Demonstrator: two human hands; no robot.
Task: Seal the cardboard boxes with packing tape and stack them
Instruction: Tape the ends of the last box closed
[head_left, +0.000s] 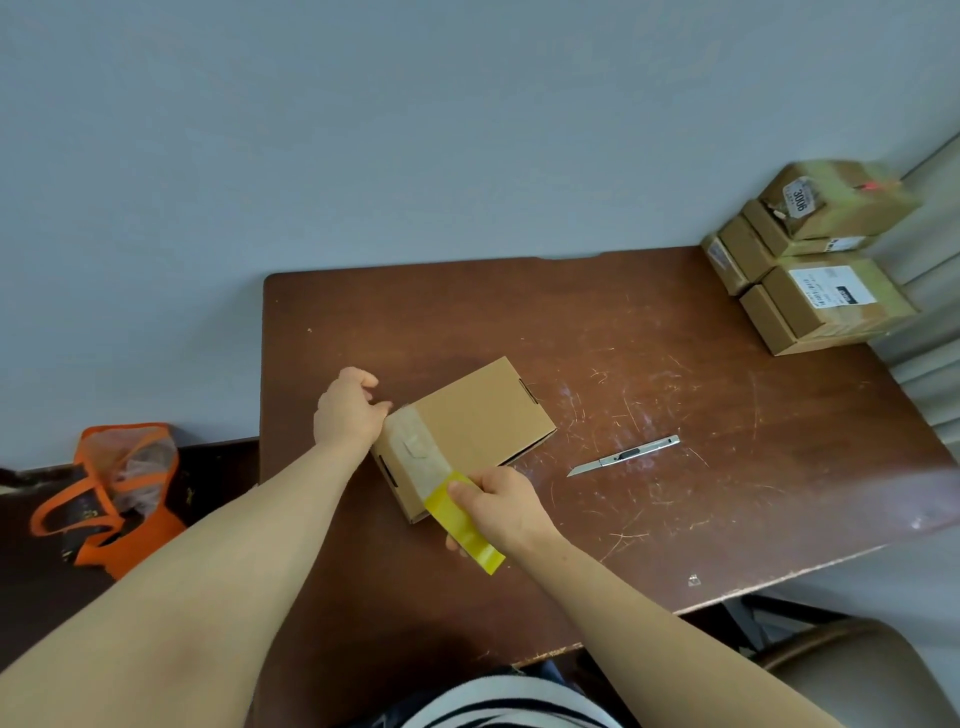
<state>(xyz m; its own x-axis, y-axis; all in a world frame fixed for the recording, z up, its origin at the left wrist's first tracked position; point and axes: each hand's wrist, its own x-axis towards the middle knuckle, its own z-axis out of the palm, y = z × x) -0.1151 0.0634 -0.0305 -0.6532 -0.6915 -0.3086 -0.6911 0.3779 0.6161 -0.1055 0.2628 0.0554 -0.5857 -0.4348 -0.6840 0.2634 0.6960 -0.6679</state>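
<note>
- The left forearm (208, 561) is bare and reaches forward from the lower left.
- The left hand (349, 413) lies knuckles up against the left end of the cardboard box (478, 415). Its thumb touches the top corner and its fingers are bent beyond it. Whether they grip cannot be seen.
- The right forearm (649, 618), also bare, comes in from the lower right.
- The right hand (501, 506) grips the yellow tape roll (467, 530), with the thumb on its outer face and the fingers curled underneath.

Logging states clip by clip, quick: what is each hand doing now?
Left hand: against the taped end of the cardboard box; grip cannot be told.
Right hand: closed, holding the yellow tape roll.
</note>
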